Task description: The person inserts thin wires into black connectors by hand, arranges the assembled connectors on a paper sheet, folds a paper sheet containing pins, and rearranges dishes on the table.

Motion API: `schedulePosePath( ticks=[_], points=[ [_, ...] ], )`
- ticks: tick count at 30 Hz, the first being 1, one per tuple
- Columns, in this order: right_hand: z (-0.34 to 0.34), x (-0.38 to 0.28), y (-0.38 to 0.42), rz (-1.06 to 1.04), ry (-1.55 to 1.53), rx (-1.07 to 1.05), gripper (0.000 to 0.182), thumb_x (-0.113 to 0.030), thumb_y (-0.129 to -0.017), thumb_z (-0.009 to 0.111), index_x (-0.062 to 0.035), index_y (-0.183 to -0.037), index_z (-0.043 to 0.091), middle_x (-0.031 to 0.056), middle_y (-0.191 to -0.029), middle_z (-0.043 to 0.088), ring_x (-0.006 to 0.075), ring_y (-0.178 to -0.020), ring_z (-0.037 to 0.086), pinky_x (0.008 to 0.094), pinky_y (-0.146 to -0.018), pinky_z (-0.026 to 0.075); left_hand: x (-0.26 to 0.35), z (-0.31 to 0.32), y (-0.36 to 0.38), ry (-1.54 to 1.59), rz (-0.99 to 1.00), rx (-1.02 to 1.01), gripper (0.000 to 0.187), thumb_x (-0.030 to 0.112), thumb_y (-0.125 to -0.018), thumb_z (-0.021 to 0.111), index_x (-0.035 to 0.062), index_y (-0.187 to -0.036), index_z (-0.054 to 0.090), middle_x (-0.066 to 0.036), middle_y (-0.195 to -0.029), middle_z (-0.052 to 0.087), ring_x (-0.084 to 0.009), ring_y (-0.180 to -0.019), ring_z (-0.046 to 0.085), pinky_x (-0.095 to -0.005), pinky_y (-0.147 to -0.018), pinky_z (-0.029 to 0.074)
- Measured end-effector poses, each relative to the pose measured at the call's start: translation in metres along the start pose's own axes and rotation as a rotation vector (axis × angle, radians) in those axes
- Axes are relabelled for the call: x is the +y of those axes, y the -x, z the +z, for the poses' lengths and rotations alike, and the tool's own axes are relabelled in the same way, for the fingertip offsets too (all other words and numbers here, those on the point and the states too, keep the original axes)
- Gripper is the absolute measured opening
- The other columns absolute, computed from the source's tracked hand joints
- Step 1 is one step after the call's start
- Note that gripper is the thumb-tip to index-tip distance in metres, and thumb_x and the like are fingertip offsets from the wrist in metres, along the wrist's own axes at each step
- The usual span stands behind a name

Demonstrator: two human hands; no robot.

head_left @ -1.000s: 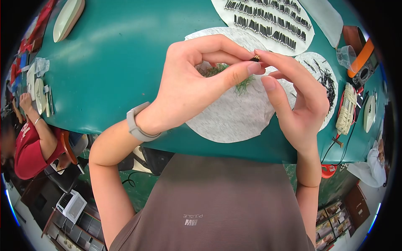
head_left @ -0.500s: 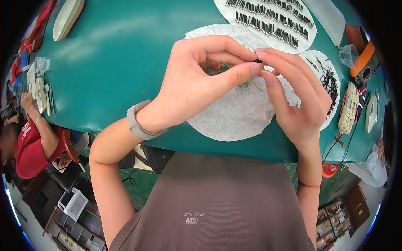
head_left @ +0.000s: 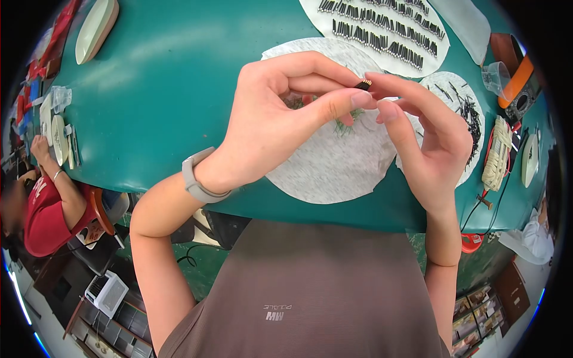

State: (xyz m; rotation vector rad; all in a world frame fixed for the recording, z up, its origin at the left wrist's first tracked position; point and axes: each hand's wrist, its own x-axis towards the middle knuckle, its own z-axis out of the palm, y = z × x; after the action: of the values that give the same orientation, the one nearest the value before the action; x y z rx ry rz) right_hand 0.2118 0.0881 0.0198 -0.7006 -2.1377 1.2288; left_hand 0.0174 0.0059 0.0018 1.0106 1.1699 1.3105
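Observation:
My left hand (head_left: 274,119), with a grey wristband (head_left: 194,173), pinches a small black connector piece (head_left: 363,86) with gold-coloured pins between thumb and index finger. The index fingertip of my right hand (head_left: 433,140) is at the pinned end of the piece. The right thumb is held apart from it, lower down. Beneath the hands lies a round pale cloth (head_left: 334,170), with thin green strands (head_left: 343,128) on it, partly hidden by my left hand. A second cloth (head_left: 444,83) at the right carries many loose black pieces (head_left: 471,122).
At the back, rows of black-and-silver parts (head_left: 376,39) lie on another round cloth. An orange-and-black meter (head_left: 519,95), a clear cup (head_left: 495,77) and a cord bundle (head_left: 494,161) are on the green table's right side. Another person's arm (head_left: 68,191) rests at the left edge.
My right thumb has moved away from the small piece, and the right fingers have spread. More of the black connector and its gold pins now shows in my left pinch.

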Motion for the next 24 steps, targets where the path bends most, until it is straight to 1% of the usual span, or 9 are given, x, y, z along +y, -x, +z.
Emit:
schedulePosePath(
  ticks=[5, 11, 14, 17, 20, 24],
  points=[
    [0.0006, 0.0018, -0.0015, -0.128, 0.173, 0.003, 0.026, 0.005, -0.091, 0.064, 0.0036, -0.116, 0.069, 0.0142, -0.108, 0.073, 0.0205, -0.091, 0.07, 0.0284, -0.076, 0.055, 0.0025, 0.0006, 0.0, -0.019, -0.003, -0.007, 0.018, 0.001, -0.093, 0.07, -0.0094, -0.106, 0.064, -0.017, -0.095, 0.075, -0.0205, -0.082, 0.073, -0.0314, -0.078, 0.059],
    [0.0019, 0.0039, -0.0019, -0.189, 0.255, 0.04, 0.024, 0.008, -0.088, 0.066, 0.0036, -0.112, 0.069, 0.0151, -0.104, 0.074, 0.0214, -0.087, 0.071, 0.0277, -0.073, 0.055, 0.0014, -0.0004, 0.0002, -0.004, 0.004, -0.008, 0.017, 0.001, -0.094, 0.069, -0.0096, -0.106, 0.064, -0.018, -0.096, 0.075, -0.0206, -0.082, 0.073, -0.0318, -0.078, 0.059],
    [0.0003, 0.0041, -0.0016, -0.187, 0.271, 0.039, 0.023, 0.007, -0.088, 0.066, 0.0036, -0.111, 0.07, 0.015, -0.105, 0.074, 0.021, -0.087, 0.07, 0.0278, -0.073, 0.055, 0.002, 0.0, 0.0001, 0.009, -0.001, -0.006, 0.017, 0.001, -0.094, 0.068, -0.0097, -0.107, 0.064, -0.019, -0.096, 0.075, -0.0203, -0.082, 0.073, -0.0319, -0.078, 0.059],
    [0.0016, 0.0058, -0.0023, -0.218, 0.277, 0.046, 0.021, 0.007, -0.088, 0.066, 0.0034, -0.108, 0.07, 0.0152, -0.104, 0.074, 0.0224, -0.089, 0.071, 0.029, -0.076, 0.056, 0.0013, -0.0001, -0.0003, 0.016, -0.002, -0.012, 0.017, 0.001, -0.094, 0.068, -0.0098, -0.107, 0.064, -0.019, -0.096, 0.075, -0.02, -0.081, 0.073, -0.0318, -0.078, 0.059],
    [0.0026, -0.0011, -0.0019, -0.136, 0.253, 0.07, 0.019, 0.007, -0.088, 0.066, 0.0033, -0.106, 0.07, 0.0155, -0.102, 0.074, 0.0248, -0.093, 0.072, 0.0311, -0.081, 0.057, 0.0004, -0.0004, -0.0003, 0.014, -0.002, -0.015, 0.018, 0.002, -0.094, 0.068, -0.0098, -0.107, 0.064, -0.019, -0.096, 0.075, -0.0196, -0.081, 0.073, -0.0318, -0.078, 0.059],
    [0.0011, 0.0059, -0.0038, -0.235, 0.284, 0.069, 0.019, 0.008, -0.088, 0.066, 0.0034, -0.106, 0.07, 0.0149, -0.102, 0.074, 0.0239, -0.092, 0.072, 0.0301, -0.078, 0.057, 0.0003, 0.0, -0.0003, 0.008, 0.0, -0.011, 0.017, 0.002, -0.094, 0.069, -0.0095, -0.107, 0.065, -0.019, -0.096, 0.075, -0.0195, -0.08, 0.073, -0.0318, -0.078, 0.06]
  ],
)
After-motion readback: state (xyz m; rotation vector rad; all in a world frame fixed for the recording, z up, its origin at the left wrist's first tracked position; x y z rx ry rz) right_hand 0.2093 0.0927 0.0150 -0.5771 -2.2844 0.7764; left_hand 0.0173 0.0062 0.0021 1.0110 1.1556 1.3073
